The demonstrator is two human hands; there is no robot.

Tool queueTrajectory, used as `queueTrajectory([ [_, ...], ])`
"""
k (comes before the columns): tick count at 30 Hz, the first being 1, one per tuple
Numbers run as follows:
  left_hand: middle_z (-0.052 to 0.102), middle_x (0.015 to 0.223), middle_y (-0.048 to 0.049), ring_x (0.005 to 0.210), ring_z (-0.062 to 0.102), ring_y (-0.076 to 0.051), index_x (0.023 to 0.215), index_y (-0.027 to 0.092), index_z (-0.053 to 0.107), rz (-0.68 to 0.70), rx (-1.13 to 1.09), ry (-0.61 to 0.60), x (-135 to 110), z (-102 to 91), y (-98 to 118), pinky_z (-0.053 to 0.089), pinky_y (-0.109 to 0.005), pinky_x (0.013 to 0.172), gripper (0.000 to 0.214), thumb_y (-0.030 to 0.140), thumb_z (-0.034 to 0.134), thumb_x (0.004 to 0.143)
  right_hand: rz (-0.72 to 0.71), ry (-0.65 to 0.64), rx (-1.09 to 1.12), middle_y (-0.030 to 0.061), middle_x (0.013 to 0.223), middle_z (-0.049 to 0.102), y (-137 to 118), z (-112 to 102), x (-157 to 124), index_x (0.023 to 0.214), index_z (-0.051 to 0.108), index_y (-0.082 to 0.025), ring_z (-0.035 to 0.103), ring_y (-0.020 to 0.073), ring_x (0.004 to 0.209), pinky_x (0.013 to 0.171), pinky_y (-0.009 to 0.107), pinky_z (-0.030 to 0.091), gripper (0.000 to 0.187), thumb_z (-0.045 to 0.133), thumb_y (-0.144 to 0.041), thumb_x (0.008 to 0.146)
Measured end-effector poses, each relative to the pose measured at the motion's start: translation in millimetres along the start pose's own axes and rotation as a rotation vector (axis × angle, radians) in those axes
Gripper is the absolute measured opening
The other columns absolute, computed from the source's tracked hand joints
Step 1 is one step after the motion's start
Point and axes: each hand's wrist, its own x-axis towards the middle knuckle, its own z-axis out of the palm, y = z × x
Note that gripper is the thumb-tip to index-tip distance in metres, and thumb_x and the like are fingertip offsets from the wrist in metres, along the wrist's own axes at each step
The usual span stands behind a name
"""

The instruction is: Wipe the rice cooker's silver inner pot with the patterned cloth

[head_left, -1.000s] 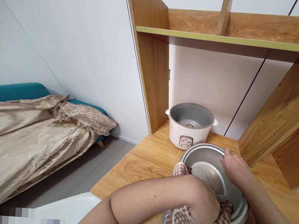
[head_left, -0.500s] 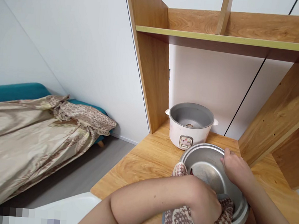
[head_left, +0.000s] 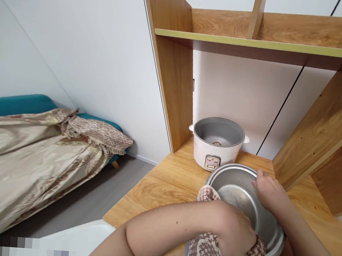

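A metal rice cooker inner pot (head_left: 241, 193) is tipped toward me over the wooden desk. My right hand (head_left: 272, 191) grips its rim on the far right side, thumb and fingers closed over the edge. My left hand (head_left: 236, 238) is bent down at the pot's near side, its fingers closed on a brown-and-white patterned cloth (head_left: 209, 251). Part of the cloth lies over the pot's left rim and part hangs outside it. My forearm hides the middle of the cloth. Behind the pot, the white rice cooker body (head_left: 216, 154) stands upright with no lid.
A wooden shelf (head_left: 253, 46) spans above the desk (head_left: 146, 188), with upright panels at both sides. White furniture (head_left: 78, 234) shows at the lower left. Further left, a teal sofa (head_left: 20, 104) is draped with a beige patterned cover (head_left: 39, 165).
My left hand has shifted slightly within the pot, and the cloth's folds have moved with it. My right hand and the pot have stayed in place.
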Motion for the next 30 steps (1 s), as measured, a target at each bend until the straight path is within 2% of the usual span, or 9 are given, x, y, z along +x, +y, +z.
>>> queueTrajectory([
  [10,0.076,0.102,-0.019,0.08,0.071,-0.027,0.132,0.001,0.063,-0.056,-0.059,-0.042,3.9,4.7,-1.4,0.054,-0.036,0.068,0.07,0.044,0.062,0.077,-0.002,0.005,0.002,0.0054,0.105,0.067,0.4,-0.3,-0.4,0.12,0.061,-0.015,0.066,0.0151,0.088,0.081,0.036,0.058,0.035,0.055,-0.043,0.1],
  [21,0.076,0.1,-0.0172,0.08,0.07,-0.025,0.122,0.002,0.069,-0.013,-0.018,-0.013,4.7,4.1,-1.9,0.053,-0.034,0.07,0.059,0.042,0.06,0.079,0.0,-0.002,0.004,0.0057,0.106,0.067,0.0,-2.3,-0.9,0.119,0.061,-0.015,0.066,0.0154,0.089,0.082,0.037,0.058,0.035,0.056,-0.043,0.1],
  [26,0.075,0.102,-0.0212,0.075,0.069,-0.027,0.129,-0.001,0.063,-0.019,-0.054,-0.02,6.5,6.2,-4.6,0.053,-0.035,0.066,0.072,0.047,0.061,0.076,0.001,0.001,0.004,0.0054,0.105,0.067,-0.5,-2.3,-1.4,0.119,0.061,-0.015,0.066,0.0152,0.088,0.082,0.037,0.058,0.035,0.055,-0.043,0.1],
  [30,0.075,0.102,-0.0208,0.079,0.07,-0.029,0.132,0.001,0.062,0.001,-0.081,0.015,9.9,9.9,-8.1,0.055,-0.038,0.067,0.077,0.049,0.063,0.072,0.001,0.001,0.004,0.0054,0.105,0.067,-0.5,-2.8,-1.7,0.119,0.061,-0.015,0.066,0.0153,0.089,0.082,0.037,0.058,0.035,0.055,-0.044,0.1],
])
